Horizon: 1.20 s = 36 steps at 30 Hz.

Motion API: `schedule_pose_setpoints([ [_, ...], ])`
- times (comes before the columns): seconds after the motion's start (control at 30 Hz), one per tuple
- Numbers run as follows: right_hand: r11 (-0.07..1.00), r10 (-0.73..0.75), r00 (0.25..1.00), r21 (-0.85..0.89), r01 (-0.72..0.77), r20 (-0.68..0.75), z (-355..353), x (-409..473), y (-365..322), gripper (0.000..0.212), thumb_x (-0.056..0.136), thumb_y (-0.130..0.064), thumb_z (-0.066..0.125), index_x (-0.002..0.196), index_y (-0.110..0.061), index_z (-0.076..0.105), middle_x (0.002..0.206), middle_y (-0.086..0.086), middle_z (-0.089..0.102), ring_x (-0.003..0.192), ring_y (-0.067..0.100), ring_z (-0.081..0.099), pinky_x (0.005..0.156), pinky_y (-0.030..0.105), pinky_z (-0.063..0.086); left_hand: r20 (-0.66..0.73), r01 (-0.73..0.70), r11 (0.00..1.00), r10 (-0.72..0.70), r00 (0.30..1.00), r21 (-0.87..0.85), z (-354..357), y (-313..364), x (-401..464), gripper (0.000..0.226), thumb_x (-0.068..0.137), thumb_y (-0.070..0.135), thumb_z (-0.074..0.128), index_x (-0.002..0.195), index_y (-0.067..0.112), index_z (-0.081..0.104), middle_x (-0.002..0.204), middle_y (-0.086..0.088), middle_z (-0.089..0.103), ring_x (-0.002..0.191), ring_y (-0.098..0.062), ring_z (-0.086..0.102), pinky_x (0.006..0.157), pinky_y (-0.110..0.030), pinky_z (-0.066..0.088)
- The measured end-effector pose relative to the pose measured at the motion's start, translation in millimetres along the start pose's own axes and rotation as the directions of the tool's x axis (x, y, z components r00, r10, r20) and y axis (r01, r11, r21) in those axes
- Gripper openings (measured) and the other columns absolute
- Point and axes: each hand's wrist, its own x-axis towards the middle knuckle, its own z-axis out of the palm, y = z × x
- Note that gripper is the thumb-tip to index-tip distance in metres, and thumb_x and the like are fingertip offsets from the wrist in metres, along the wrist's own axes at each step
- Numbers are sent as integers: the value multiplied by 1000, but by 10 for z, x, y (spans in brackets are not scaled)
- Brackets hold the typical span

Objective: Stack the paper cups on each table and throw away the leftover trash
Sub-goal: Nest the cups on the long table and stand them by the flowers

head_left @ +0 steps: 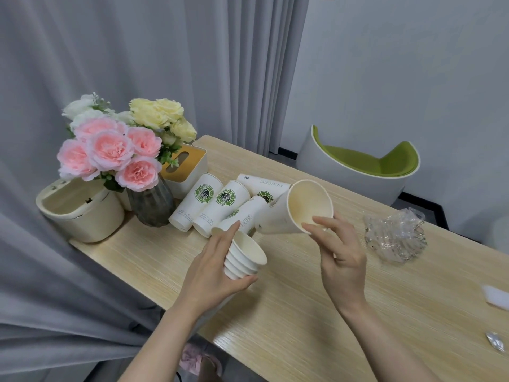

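Note:
My left hand (213, 267) grips a stack of several nested white paper cups (243, 256), mouth tilted up and to the right. My right hand (340, 255) pinches the rim of a single tall paper cup (286, 213), held tilted above the table with its mouth toward me. Behind them several white cups with a green coffee logo (197, 201) lie on their sides on the wooden table (303, 312). A crumpled clear plastic wrapper (394, 235) lies to the right.
At the table's far left stand a cream bin (82, 213), a glass vase of pink and yellow flowers (150, 205) and a tissue box (187, 166). A white paper piece (497, 296) and a small foil scrap (495, 344) lie at the right edge. A green-and-white chair (366, 166) stands behind.

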Motion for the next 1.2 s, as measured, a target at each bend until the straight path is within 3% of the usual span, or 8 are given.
schedule_pose_setpoints([
  [0.17, 974, 54, 998, 220, -56, 17, -97, 122, -86, 39, 83, 13, 61, 105, -18, 70, 104, 4, 65, 111, 28, 57, 86, 44, 50, -1, 0, 1000, 0, 1000, 26, -3, 1, 9, 106, 69, 62, 72, 148, 49, 2, 135, 12, 37, 117, -5, 45, 85, -34, 49],
  [0.37, 941, 104, 994, 318, -113, 46, -192, 187, -165, 40, 85, 15, 57, 106, -16, 69, 100, 6, 65, 100, 16, 59, 85, 20, 45, -14, 8, 999, -7, 1000, 50, 8, 12, 19, 110, 70, 64, 70, 151, 41, -1, 134, 12, 37, 117, -2, 43, 83, -28, 47],
  [0.53, 895, 206, 976, 390, -218, 72, -196, 200, -127, 42, 88, 11, 55, 102, -26, 69, 95, -11, 64, 93, 2, 59, 82, 10, 42, -13, 10, 999, -10, 1000, 41, 7, 28, 28, 110, 69, 64, 71, 151, 42, 0, 134, 14, 37, 118, 0, 42, 83, -27, 47],
  [0.8, 880, 150, 935, 388, -275, 322, -100, 137, 5, 46, 87, 15, 53, 104, -26, 68, 97, 1, 68, 94, 9, 62, 82, 18, 46, 2, -39, 998, 38, 999, 43, 32, 61, 47, 108, 69, 69, 66, 151, 41, 2, 134, 18, 36, 118, 3, 39, 86, -26, 46],
  [1.03, 867, 103, 874, 387, -313, 475, 63, -14, -60, 43, 88, 10, 55, 109, -26, 69, 103, -1, 67, 99, 10, 62, 85, 20, 46, -32, -68, 998, 69, 997, 12, 39, 97, 57, 109, 69, 62, 72, 151, 41, 4, 140, 14, 36, 125, -3, 41, 90, -35, 49],
  [1.2, 890, 62, 833, 348, -295, 550, 182, -114, -117, 36, 92, -3, 57, 114, -29, 69, 109, -10, 67, 106, 12, 61, 90, 32, 48, -67, -106, 994, 105, 992, -4, 24, 158, 113, 113, 68, 53, 78, 151, 41, 2, 143, 12, 35, 129, -7, 40, 92, -39, 49],
])
